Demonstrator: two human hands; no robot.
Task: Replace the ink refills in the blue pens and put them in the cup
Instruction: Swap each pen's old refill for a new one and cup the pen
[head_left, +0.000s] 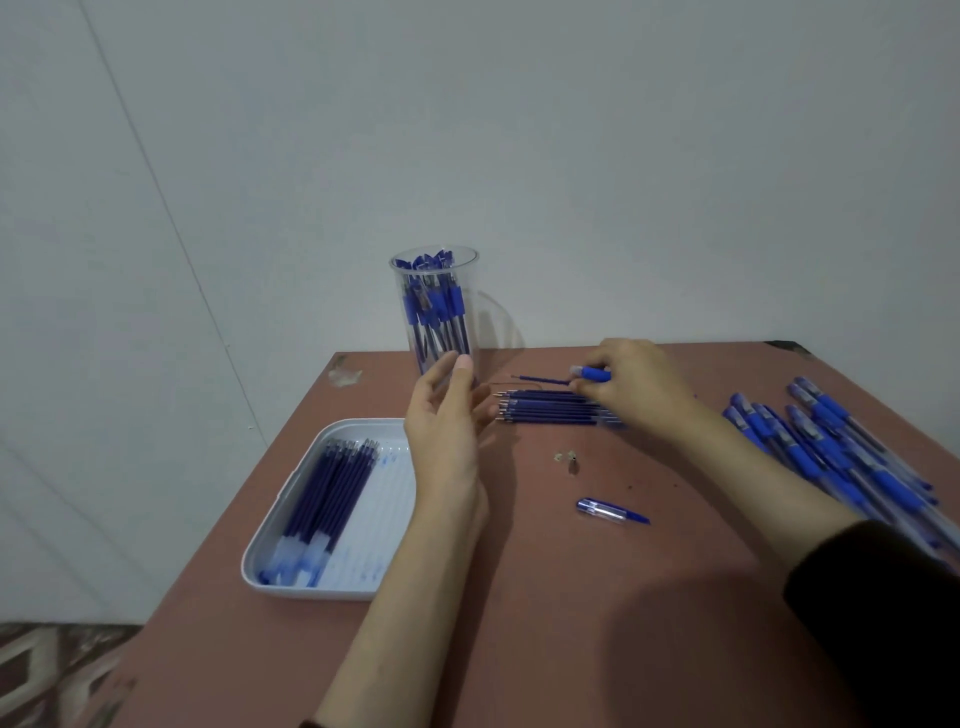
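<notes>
A tall clear cup with several blue pens in it stands at the table's far edge. My left hand hovers open just in front of the cup, holding nothing. My right hand grips a blue pen barrel and pinches a thin refill that points left, over a row of several refills lying on the table. A pen cap lies alone nearer to me. A pile of blue pens lies at the right.
A white tray at the left holds several dark blue refills. Small bits of debris lie mid-table. The brown table ends at the wall behind the cup, and its left edge runs beside the tray.
</notes>
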